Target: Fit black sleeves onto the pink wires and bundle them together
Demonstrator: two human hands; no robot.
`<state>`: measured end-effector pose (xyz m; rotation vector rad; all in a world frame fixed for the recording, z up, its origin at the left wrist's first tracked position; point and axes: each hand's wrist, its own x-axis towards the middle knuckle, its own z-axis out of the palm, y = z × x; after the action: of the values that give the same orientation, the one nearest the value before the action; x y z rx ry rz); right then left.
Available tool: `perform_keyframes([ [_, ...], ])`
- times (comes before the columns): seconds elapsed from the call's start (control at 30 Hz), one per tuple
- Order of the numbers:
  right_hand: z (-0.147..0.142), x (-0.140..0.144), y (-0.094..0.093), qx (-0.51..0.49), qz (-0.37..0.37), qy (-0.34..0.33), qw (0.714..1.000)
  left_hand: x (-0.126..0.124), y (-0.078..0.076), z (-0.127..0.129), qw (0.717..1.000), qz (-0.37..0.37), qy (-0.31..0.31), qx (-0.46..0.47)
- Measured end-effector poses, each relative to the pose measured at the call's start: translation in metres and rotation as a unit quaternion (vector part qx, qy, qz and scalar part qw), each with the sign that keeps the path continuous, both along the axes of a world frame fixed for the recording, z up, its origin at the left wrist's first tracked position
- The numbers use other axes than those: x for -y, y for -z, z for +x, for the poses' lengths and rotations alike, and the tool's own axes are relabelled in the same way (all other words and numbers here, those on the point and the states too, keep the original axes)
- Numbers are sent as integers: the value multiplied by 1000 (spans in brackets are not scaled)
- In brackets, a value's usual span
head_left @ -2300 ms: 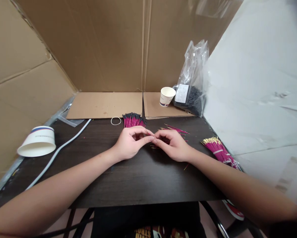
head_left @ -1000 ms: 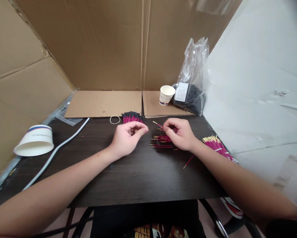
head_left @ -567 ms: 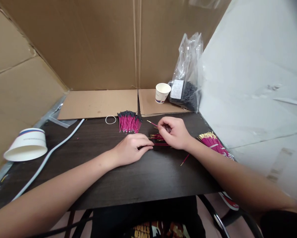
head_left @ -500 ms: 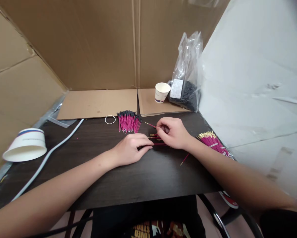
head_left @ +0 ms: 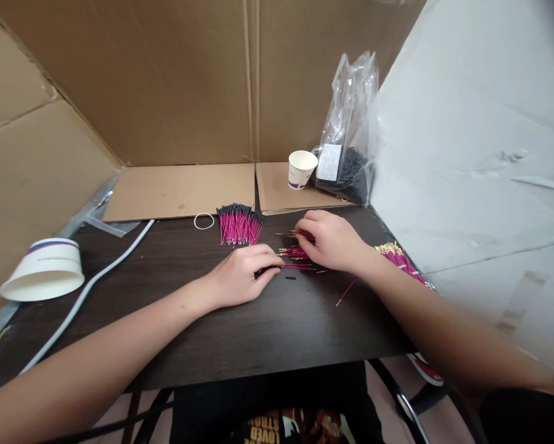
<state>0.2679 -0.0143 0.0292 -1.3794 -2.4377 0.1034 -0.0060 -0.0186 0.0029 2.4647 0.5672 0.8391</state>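
Dark wood table (head_left: 240, 333). On it: capped pink pin bunch (head_left: 238, 223) w/ white rubber band (head_left: 204, 221) at its 9 o'clock; loose pink pins (head_left: 296, 254) centre; tiny black cap (head_left: 290, 278) at their 6; gold-tipped bundle (head_left: 399, 259) at 3 o'clock edge; tipped paper cup (head_left: 43, 277) and white cable (head_left: 92, 287) at 9.

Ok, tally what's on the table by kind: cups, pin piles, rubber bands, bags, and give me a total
Paper cups: 2
Pink pin piles: 3
Rubber band: 1
Plastic bag: 1
Total: 7
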Motion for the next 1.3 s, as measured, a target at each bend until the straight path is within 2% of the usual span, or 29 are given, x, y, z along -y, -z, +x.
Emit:
perform_keyframes([
  [0.1,4,-2,-3,27,5,-1,1000,0,0,-1,1000,13,-4,-21],
  [0.3,5,1,-11,42,-23,-44,998,-2,1,-2,999,23,-7,-33],
  [0.43,9,-1,-11,58,-12,3,998,-2,1,-1,1000,16,-6,-14],
  [0.57,13,-6,-7,84,-28,45,995,0,-2,0,999,-7,-45,13],
  [0.77,10,-6,-4,110,-60,48,991,1,-8,3,994,-41,-97,28],
  [1.13,1,-2,-8,213,-29,20,976,-2,-9,4,984,-106,-131,49],
  [1.3,1,-3,-5,215,-22,14,976,-4,-7,3,982,-123,-133,49],
])
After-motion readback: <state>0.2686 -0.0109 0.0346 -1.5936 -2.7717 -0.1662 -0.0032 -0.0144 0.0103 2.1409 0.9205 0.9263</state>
